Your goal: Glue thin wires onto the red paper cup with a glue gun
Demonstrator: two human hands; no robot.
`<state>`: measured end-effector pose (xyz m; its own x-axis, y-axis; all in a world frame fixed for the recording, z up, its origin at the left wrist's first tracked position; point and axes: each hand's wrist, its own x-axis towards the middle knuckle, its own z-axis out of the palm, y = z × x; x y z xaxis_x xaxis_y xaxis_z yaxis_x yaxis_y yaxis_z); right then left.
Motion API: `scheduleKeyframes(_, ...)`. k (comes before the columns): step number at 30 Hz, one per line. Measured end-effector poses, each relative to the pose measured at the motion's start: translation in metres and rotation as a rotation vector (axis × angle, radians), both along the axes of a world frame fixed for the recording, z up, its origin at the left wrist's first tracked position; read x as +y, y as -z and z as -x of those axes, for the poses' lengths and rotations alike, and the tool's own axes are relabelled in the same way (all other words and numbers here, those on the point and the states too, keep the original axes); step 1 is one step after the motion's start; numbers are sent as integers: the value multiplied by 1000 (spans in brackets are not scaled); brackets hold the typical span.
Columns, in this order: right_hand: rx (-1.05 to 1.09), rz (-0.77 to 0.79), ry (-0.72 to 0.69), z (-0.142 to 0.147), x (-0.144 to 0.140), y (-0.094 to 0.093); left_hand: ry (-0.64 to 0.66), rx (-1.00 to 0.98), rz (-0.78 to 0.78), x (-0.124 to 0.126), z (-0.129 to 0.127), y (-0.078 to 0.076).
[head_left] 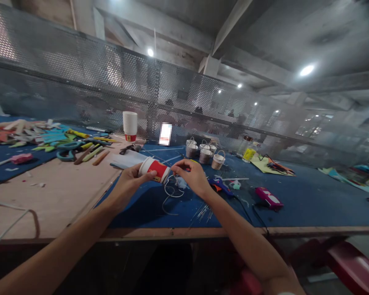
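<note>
Workbench [295, 205] blue-covered | mesh screen [80, 73] behind | both grips hold paper cup [153, 169]

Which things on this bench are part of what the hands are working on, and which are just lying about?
In hand:
left hand holding paper cup on its side
right hand at the cup's base
white cord below the cup

Lying about:
scissors
stack of cups
small baskets
glue gun
jar
</note>
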<state>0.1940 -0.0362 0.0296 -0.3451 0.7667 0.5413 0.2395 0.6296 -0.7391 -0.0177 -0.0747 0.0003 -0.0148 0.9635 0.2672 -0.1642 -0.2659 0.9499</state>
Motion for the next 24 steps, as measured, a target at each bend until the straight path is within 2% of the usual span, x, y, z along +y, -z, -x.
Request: scheduleKeyframes(24,37,-17,34,2,6,3,9,11,-15,0,1,1)
